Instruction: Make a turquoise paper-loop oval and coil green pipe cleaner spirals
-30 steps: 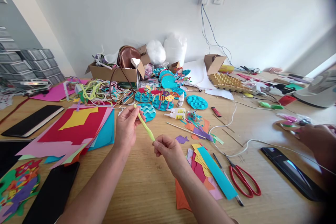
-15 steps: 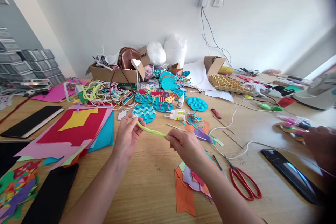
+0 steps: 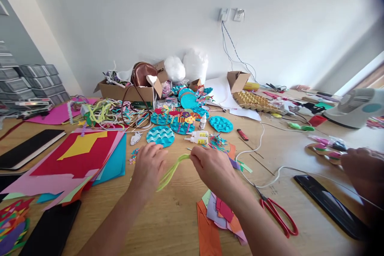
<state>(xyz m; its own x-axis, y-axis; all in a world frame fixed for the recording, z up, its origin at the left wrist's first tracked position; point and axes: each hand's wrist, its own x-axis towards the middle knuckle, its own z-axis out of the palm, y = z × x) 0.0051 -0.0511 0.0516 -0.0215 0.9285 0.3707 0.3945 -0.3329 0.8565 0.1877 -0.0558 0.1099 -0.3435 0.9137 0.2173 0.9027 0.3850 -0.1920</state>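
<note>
Pipe cleaner (image 3: 173,169), yellow-green & doubled up, is btwn our two hands, held above the counter (image 3: 172,224). L to R: we've got a black notebook (image 3: 31,148) at far L, then a stack of colored paper (image 3: 112,160) w/ a yellow pc (image 3: 82,145) on top. Next is our L hand (image 3: 150,168), fingers half curled nr the strip's lower end; we can't tell if it's gripping. Just behind it: a blue wavy disc (image 3: 160,136), flat. Then glue bottles (image 3: 199,140) lying on their sides, & our R hand (image 3: 211,164), closed, pinching the upper end. Paper scraps (image 3: 217,214) sit by our R forearm; red-handled scissors (image 3: 280,214) further R, then a black gadget (image 3: 330,204). Far R, a co-worker's hand (image 3: 361,164), partly dark, nr small pink-topped items (image 3: 320,148).
</note>
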